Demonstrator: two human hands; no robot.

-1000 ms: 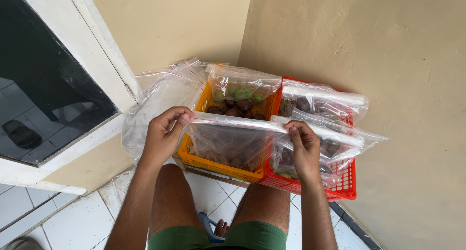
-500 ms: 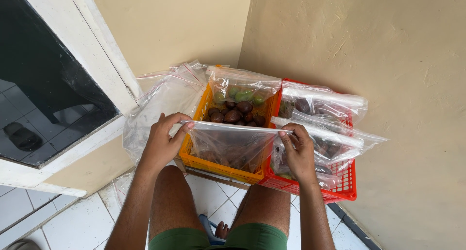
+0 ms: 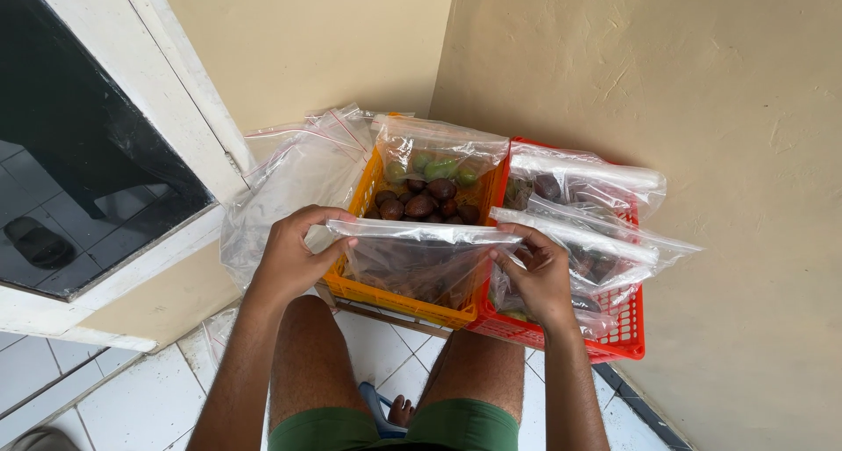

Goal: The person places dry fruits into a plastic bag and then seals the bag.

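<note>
**Clear Zip Bag Held Stretched Above an Orange Fruit Basket**

Between the two hands, a clear zip bag [image 3: 419, 262] hangs by its top edge, stretched flat and level across the front of an orange basket [image 3: 399, 300]. The bag's mouth runs as a pale strip from one hand to the other, and its body droops down in front of the basket's near wall. Through the plastic the basket mesh shows; whether the bag holds anything cannot be told.

The left hand [image 3: 294, 258] grips the bag's left top corner, fingers curled closed over the edge. The right hand [image 3: 537, 271] pinches the right top corner in the same way, thumb and fingers shut on the plastic. Both hands sit at about the same height, with the bag's full width between them.

Behind the bag, the orange basket holds dark brown round fruits [image 3: 421, 204] and, farther back, a few green fruits [image 3: 440, 167], with another clear bag draped over its far rim. Just beside it on the right stands a red basket [image 3: 614, 337], touching the orange one, covered by more clear bags [image 3: 583, 184] with dark fruit under them. Left of the orange basket, a heap of empty clear bags [image 3: 289, 166] leans against a white door frame [image 3: 189, 109]. The baskets stand in a corner of beige walls [image 3: 667, 92] on a white tiled floor [image 3: 132, 407]. The person's bare knees and green shorts [image 3: 395, 426] show below.
</note>
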